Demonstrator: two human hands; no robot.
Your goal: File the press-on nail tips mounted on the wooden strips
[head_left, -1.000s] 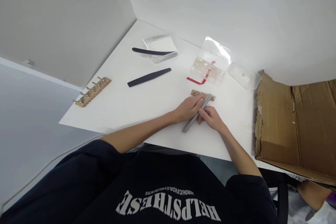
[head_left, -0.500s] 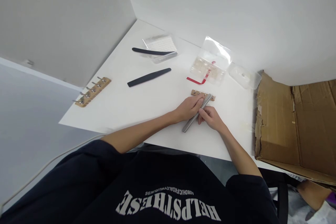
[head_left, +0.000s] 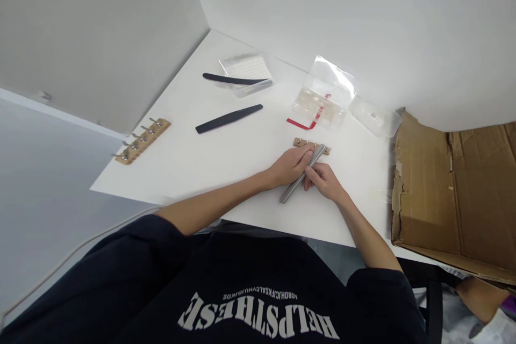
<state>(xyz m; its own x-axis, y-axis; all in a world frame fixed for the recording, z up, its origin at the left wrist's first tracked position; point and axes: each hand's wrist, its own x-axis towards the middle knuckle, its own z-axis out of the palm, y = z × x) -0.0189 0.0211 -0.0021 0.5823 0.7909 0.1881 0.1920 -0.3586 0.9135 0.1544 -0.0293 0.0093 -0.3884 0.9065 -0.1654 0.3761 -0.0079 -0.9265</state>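
My right hand (head_left: 325,181) is closed around a grey nail file (head_left: 300,176), which slants from lower left up to a small wooden strip (head_left: 302,143) with metal studs. My left hand (head_left: 289,165) rests beside the file with fingers curled; its fingertips touch the near end of that strip. Whether the left hand grips the strip or something small on it is hidden by the fingers and the file.
On the white table (head_left: 209,172): two black nail files (head_left: 229,119) (head_left: 229,80), a clear box of white tips (head_left: 246,71), an open clear case (head_left: 324,98), a red strip (head_left: 300,122), another clear lid (head_left: 374,116), a second studded wooden strip (head_left: 142,140). An open cardboard box (head_left: 455,193) stands right.
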